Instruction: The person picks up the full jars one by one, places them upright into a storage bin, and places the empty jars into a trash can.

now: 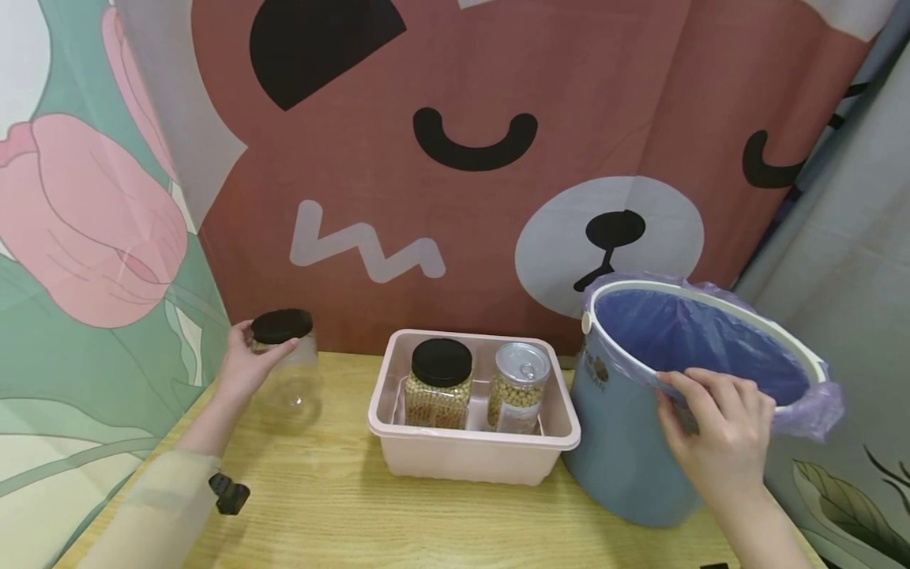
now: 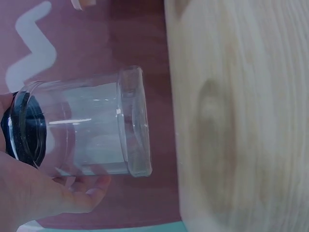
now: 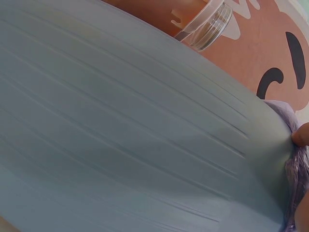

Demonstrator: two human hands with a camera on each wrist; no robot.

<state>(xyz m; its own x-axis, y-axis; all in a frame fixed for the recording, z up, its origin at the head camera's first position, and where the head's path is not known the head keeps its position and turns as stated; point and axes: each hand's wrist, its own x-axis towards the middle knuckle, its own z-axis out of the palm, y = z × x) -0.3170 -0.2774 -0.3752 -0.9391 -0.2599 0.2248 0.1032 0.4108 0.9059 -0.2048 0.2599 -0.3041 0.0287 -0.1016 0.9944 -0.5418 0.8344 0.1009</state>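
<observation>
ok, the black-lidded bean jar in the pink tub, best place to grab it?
Probably from straight above, by the black lid of the bean jar. It stands upright with only the lid clear of the pink tub rim; the walls and the pull-tab can beside it crowd its sides.

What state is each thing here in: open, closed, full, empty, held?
Clear jar: empty, lid on, held by left hand.
Bin: open, lined, tilted, gripped by right hand.
Black-lid jar: closed, full.
Can: sealed, full.
Tub: holds both.
</observation>
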